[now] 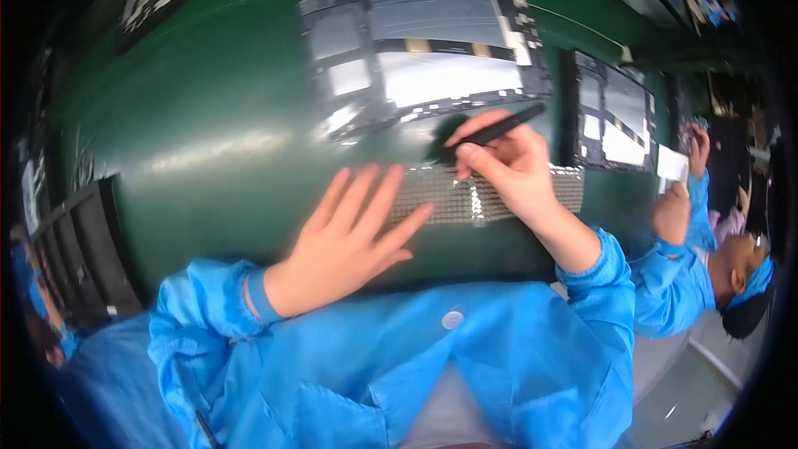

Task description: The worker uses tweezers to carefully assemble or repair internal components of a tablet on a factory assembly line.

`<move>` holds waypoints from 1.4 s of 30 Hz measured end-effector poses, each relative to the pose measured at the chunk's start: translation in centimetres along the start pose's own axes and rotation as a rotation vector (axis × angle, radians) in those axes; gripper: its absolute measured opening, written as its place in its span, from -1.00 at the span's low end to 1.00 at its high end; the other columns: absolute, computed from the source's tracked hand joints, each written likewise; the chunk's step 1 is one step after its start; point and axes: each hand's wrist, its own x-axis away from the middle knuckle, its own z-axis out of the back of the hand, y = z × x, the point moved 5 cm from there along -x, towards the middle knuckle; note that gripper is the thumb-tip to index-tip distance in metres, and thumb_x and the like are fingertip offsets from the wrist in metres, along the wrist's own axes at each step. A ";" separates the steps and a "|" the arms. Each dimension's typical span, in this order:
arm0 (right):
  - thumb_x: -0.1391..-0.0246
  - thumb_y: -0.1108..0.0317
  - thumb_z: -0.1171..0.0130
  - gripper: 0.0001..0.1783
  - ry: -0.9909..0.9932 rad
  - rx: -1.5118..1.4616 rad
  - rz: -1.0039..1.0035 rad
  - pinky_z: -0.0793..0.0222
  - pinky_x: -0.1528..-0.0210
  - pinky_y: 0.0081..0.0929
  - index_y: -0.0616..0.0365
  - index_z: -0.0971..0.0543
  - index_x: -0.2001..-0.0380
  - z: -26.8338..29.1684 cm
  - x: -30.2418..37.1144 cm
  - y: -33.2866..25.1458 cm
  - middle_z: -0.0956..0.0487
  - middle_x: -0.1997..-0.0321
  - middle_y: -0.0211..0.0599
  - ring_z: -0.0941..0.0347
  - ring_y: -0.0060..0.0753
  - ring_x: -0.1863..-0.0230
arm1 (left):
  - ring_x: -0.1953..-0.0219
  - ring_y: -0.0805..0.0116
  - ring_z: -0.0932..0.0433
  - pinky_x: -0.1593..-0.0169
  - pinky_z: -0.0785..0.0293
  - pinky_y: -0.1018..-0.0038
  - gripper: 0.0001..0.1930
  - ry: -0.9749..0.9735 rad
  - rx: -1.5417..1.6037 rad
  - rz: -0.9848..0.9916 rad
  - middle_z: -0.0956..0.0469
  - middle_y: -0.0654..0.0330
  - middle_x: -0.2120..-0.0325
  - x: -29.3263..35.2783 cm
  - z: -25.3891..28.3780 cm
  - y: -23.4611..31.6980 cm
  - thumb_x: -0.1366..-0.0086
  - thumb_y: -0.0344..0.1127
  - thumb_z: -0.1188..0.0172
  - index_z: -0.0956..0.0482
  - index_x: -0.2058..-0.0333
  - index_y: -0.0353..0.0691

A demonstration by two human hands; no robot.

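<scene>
A: Left hand?
B: Laid flat, palm down, on the green tabletop. Fingers spread and straight, aimed toward 1 o'clock; fingertips touching the left edge of the small-parts tray. Holding nothing. Forearm entering from 7 o'clock in a blue sleeve.

A: Right hand?
B: Hovering over the tray, wrist bent, forearm rising from 5 o'clock. Grip pressed together, pinching a slim black tool between thumb and forefinger, pen fashion. Tool slanted, upper end toward 2 o'clock, tip toward 8 o'clock, just above the tray's far edge.

A: Beyond that?
B: At 12 o'clock from the hands, an opened tablet, flat, insides up, near the tray. Another like it at 3 o'clock, well apart. Far right, a co-worker in blue, hands raised around a white slip.
</scene>
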 end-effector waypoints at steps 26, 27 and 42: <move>-0.11 0.48 -0.16 -0.80 1.292 0.313 0.714 -0.34 0.03 -0.57 0.32 -0.47 0.20 19.6 7.2 -4.0 -0.58 0.19 -0.19 -0.48 -0.47 0.17 | -0.14 -0.08 -0.33 -0.17 -0.29 0.13 -0.52 0.080 -0.037 -0.120 -0.30 -0.20 -0.10 0.1 -0.1 0.3 -0.05 -0.17 -0.23 -0.49 -0.01 0.00; -0.11 0.48 -0.17 -0.80 1.310 0.327 0.706 -0.34 0.04 -0.57 0.31 -0.47 0.21 20.1 7.0 -3.8 -0.57 0.20 -0.20 -0.47 -0.48 0.18 | -0.15 -0.06 -0.33 -0.18 -0.27 0.13 -0.49 0.095 -0.015 -0.122 -0.30 -0.19 -0.10 0.0 0.0 0.4 -0.06 -0.15 -0.23 -0.48 -0.04 0.02; 0.10 0.66 -0.25 -0.74 -0.087 0.296 0.242 -0.55 0.19 -0.52 0.35 -0.51 0.26 -3.1 1.1 -2.0 -0.57 0.20 -0.08 -0.55 -0.38 0.23 | -0.18 -0.01 -0.30 -0.25 -0.17 0.14 -0.30 0.096 0.066 -0.041 -0.28 -0.16 -0.13 0.7 -0.7 -0.3 0.05 0.08 -0.20 -0.38 -0.14 0.11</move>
